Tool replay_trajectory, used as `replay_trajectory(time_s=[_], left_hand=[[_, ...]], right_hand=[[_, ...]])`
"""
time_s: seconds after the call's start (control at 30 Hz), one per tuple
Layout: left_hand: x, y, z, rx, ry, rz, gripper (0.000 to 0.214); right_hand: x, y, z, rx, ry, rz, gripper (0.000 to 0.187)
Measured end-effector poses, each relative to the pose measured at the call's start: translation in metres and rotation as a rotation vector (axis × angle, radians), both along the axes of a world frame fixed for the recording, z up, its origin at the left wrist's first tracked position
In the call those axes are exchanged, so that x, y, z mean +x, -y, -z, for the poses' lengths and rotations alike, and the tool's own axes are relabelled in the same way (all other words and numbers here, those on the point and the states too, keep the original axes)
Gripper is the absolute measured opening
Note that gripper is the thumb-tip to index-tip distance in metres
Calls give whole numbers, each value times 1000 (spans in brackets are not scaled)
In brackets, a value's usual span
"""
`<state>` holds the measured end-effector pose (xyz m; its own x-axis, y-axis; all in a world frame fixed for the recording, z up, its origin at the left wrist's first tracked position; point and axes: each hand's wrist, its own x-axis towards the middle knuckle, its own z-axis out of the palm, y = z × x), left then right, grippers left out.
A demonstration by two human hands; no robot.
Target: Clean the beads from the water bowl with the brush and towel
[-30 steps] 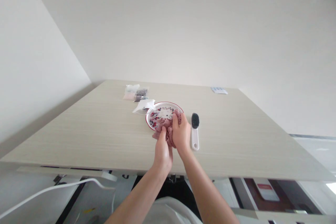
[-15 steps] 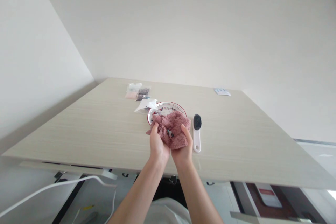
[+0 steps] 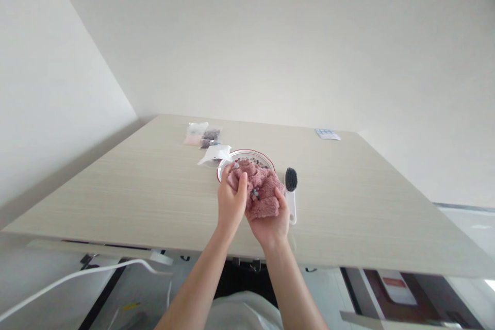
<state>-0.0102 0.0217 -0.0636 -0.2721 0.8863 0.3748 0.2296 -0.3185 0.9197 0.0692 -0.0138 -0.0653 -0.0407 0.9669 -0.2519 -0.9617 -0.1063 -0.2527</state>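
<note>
Most of the plate (image 3: 241, 153) hidden behind pink cloth (image 3: 267, 197); small pieces (image 3: 255, 194) in its folds too tiny to identify. Brush (image 3: 291, 180) handle partly covered. Cloth between both hands: left hand (image 3: 231, 200) pinching its left side, right hand (image 3: 272, 225) cupping from below.

The cloth (image 3: 266, 203) is a dusty pink, deeper rose in its folds, and the beads (image 3: 255, 194) on it show pale blue-green and dark grey. The plate (image 3: 247, 152) is white, ringed by a red line at its rim with a thin grey line inside. The brush (image 3: 291, 179) pairs black bristles with a white handle (image 3: 293, 210). One packet (image 3: 192, 140) is pale pink, the other packet (image 3: 211, 135) dark purplish grey, and the bag (image 3: 216, 152) nearest the plate white. The card (image 3: 327, 134) carries a blue-and-white grid. The table (image 3: 356, 206) is pale beige, finely streaked; the wall (image 3: 247, 51) greyish white.
</note>
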Motion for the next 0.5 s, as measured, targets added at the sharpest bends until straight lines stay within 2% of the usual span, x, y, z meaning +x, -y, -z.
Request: replay_trajectory(time_s=[0.17, 0.27, 0.33, 0.43, 0.5], left_hand=[[-8, 6, -2, -39, -31, 140, 67], [-11, 7, 1, -59, -21, 169, 54], [-12, 9, 2, -45, -8, 141, 48], [-10, 16, -1, 126, 2, -7, 40], [-4, 24, -5, 266, 25, -25, 32]], right_hand=[[9, -2, -2, 11, -25, 30, 28], [12, -4, -3, 22, -8, 65, 28], [12, -5, -4, 11, -2, 82, 27], [10, -5, -5, 0, 14, 104, 25], [7, -4, -6, 17, 50, 116, 27]])
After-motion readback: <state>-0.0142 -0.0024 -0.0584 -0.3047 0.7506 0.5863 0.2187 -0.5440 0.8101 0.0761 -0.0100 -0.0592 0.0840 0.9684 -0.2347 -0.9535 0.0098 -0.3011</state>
